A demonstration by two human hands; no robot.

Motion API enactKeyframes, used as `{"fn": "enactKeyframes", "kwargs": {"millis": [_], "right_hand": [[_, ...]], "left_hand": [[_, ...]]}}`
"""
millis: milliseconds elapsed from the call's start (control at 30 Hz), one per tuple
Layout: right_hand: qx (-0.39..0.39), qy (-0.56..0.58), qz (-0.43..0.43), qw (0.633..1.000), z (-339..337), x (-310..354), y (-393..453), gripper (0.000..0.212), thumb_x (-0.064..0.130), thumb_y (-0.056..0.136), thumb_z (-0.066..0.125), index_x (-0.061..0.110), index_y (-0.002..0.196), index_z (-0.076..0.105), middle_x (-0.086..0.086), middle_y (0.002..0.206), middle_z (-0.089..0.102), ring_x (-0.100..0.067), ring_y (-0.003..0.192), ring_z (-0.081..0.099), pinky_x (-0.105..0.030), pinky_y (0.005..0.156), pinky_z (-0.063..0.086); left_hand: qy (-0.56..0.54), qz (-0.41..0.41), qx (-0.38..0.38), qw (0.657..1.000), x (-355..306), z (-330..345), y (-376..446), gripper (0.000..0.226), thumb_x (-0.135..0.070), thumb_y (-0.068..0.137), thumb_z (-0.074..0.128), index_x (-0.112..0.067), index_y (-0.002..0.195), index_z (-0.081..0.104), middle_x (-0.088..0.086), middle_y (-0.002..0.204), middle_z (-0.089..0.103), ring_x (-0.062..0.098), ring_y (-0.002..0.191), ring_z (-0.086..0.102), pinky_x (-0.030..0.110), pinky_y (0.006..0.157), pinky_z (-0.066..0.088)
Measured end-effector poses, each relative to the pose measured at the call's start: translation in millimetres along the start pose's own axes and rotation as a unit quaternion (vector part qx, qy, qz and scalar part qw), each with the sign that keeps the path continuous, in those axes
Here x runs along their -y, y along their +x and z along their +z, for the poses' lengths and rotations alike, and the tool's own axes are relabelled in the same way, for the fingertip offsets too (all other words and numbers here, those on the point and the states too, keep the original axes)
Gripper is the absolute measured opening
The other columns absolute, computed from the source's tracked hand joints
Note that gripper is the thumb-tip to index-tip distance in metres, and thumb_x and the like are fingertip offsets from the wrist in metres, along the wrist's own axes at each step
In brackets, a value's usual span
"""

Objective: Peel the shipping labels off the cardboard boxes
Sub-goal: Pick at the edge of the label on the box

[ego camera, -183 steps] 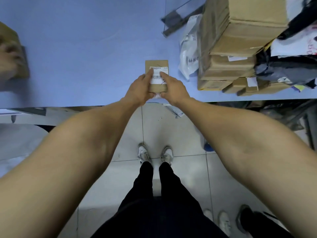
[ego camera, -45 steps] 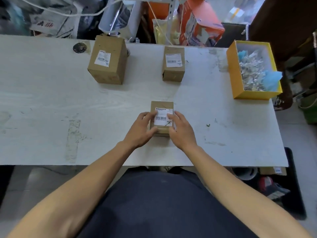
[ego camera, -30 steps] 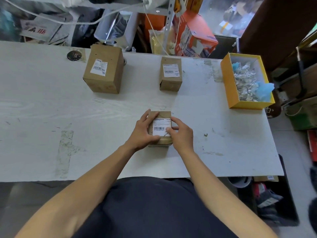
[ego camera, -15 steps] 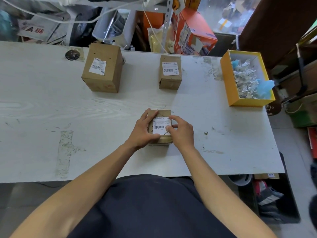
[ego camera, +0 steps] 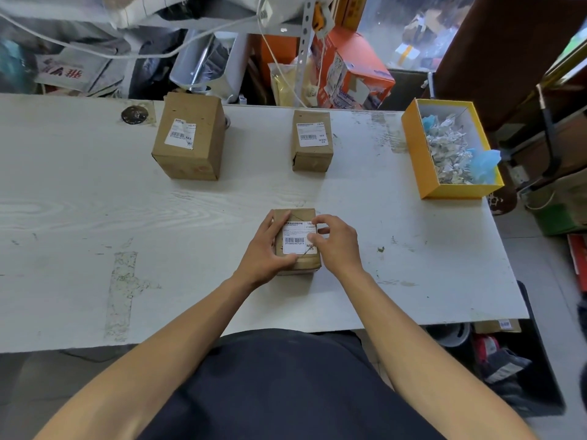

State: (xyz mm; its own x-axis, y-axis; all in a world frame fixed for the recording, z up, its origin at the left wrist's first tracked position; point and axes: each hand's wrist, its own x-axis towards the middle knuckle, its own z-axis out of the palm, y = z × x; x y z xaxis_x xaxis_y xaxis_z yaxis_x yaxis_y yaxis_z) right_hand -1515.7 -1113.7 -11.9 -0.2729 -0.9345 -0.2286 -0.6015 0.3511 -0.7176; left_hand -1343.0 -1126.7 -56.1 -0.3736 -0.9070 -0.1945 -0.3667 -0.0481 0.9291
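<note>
Since half a second earlier, my right hand had lifted its forefinger to the label's far right corner while its thumb came to the right edge; the box itself had barely shifted.

The white, wood-grained worktable was scuffed and patchy, flat and matte. On its far side stood a large, tall brown cardboard box and a medium brown cardboard box, each with its label still on, well apart from each other. At the right edge sat an open yellow rectangular carton holding crumpled white paper, which I judged to be removed labels.

The small brown cardboard box lay near the front edge, between my hands. My left hand wrapped its left side, fingers curled closed on the cardboard, thumb at the label's near edge. My right hand was partly closed, forefinger and thumb pinching toward the right margin of the white rectangular barcode label; I could not tell whether any edge was lifted yet. The label lay flat and smooth.

Step in hand: starting the first peel. The next move called for working a nail under a corner, then pulling low and steady while the left hand braced the box.
</note>
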Motion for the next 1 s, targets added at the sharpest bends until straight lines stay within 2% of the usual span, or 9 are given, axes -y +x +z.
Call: {"fn": "enactKeyframes", "kwargs": {"millis": [67, 167, 233, 300, 400, 533, 633, 800, 1000], "right_hand": [[-0.001, 0.006, 0.002, 1.000, 0, 0, 1, 0.018, 0.010, 0.082, 0.071, 0.014, 0.099, 0.067, -0.001, 0.108, 0.067, -0.014, 0.094, 0.065, -0.031, 0.086, 0.054], [-0.005, 0.023, 0.009, 1.000, 2, 1, -2, 0.022, 0.007, 0.084, 0.068, 0.016, 0.103, 0.066, 0.000, 0.108, 0.067, -0.013, 0.094, 0.065, -0.029, 0.083, 0.055], [-0.017, 0.055, 0.017, 0.998, 5, 1, -8, 0.030, 0.007, 0.086, 0.066, 0.018, 0.114, 0.066, 0.001, 0.112, 0.068, -0.011, 0.096, 0.065, -0.027, 0.083, 0.056], [-0.036, 0.057, 0.015, 0.998, 8, -1, -12, 0.032, 0.009, 0.088, 0.066, 0.016, 0.119, 0.068, 0.000, 0.117, 0.069, -0.010, 0.100, 0.065, -0.028, 0.089, 0.055], [-0.057, 0.058, 0.015, 0.997, 11, -3, -13, 0.028, 0.009, 0.087, 0.068, 0.013, 0.115, 0.071, 0.000, 0.120, 0.069, -0.011, 0.103, 0.065, -0.030, 0.095, 0.052], [-0.074, 0.060, 0.050, 0.994, 12, 4, -5, 0.017, 0.013, 0.083, 0.072, 0.012, 0.100, 0.075, 0.000, 0.101, 0.074, -0.010, 0.089, 0.067, -0.029, 0.087, 0.055], [-0.080, 0.041, 0.083, 0.993, 11, 12, 5, 0.005, 0.015, 0.082, 0.072, 0.013, 0.086, 0.075, -0.002, 0.086, 0.073, -0.016, 0.082, 0.067, -0.033, 0.080, 0.054], [-0.074, -0.026, 0.072, 0.994, 14, 18, 7, 0.006, 0.015, 0.089, 0.063, 0.012, 0.088, 0.068, -0.005, 0.102, 0.065, -0.022, 0.092, 0.061, -0.032, 0.081, 0.048], [-0.047, -0.107, 0.041, 0.992, 15, 22, 8, 0.009, 0.014, 0.095, 0.055, 0.009, 0.092, 0.062, -0.006, 0.110, 0.055, -0.024, 0.094, 0.059, -0.034, 0.080, 0.048]], "left_hand": [[-0.004, -0.003, -0.002, 1.000, -3, 0, -1, 0.095, -0.042, 0.059, 0.066, -0.034, 0.149, 0.039, -0.013, 0.149, 0.033, 0.003, 0.126, 0.043, 0.009, 0.094, 0.042], [-0.003, 0.000, 0.001, 1.000, -4, -1, -2, 0.095, -0.043, 0.059, 0.067, -0.033, 0.150, 0.039, -0.011, 0.148, 0.035, 0.006, 0.127, 0.045, 0.013, 0.094, 0.045], [-0.009, -0.002, 0.003, 1.000, -4, -1, -2, 0.095, -0.042, 0.059, 0.067, -0.031, 0.149, 0.039, -0.011, 0.147, 0.035, 0.007, 0.126, 0.046, 0.008, 0.090, 0.044], [-0.009, -0.003, 0.000, 1.000, -4, -1, -2, 0.094, -0.042, 0.060, 0.067, -0.031, 0.149, 0.040, -0.010, 0.148, 0.035, 0.007, 0.127, 0.046, 0.006, 0.088, 0.042], [-0.007, 0.002, -0.001, 1.000, -3, 0, -2, 0.092, -0.039, 0.061, 0.067, -0.031, 0.149, 0.040, -0.010, 0.144, 0.038, 0.007, 0.125, 0.047, 0.006, 0.086, 0.042], [-0.004, 0.004, -0.002, 1.000, -2, 0, -1, 0.090, -0.032, 0.064, 0.070, -0.033, 0.149, 0.039, -0.011, 0.145, 0.037, 0.004, 0.126, 0.046, 0.011, 0.090, 0.045], [-0.013, 0.000, -0.004, 1.000, -2, 0, -2, 0.089, -0.030, 0.065, 0.071, -0.035, 0.148, 0.039, -0.018, 0.146, 0.035, -0.006, 0.126, 0.043, 0.011, 0.093, 0.044], [-0.013, 0.005, -0.004, 1.000, -5, 0, -3, 0.087, -0.025, 0.067, 0.072, -0.033, 0.148, 0.040, -0.027, 0.142, 0.034, -0.016, 0.124, 0.039, 0.005, 0.094, 0.039], [-0.010, -0.001, -0.005, 1.000, -4, 1, -3, 0.088, -0.024, 0.067, 0.072, -0.030, 0.149, 0.040, -0.018, 0.145, 0.036, -0.015, 0.124, 0.039, 0.003, 0.094, 0.037]]}}
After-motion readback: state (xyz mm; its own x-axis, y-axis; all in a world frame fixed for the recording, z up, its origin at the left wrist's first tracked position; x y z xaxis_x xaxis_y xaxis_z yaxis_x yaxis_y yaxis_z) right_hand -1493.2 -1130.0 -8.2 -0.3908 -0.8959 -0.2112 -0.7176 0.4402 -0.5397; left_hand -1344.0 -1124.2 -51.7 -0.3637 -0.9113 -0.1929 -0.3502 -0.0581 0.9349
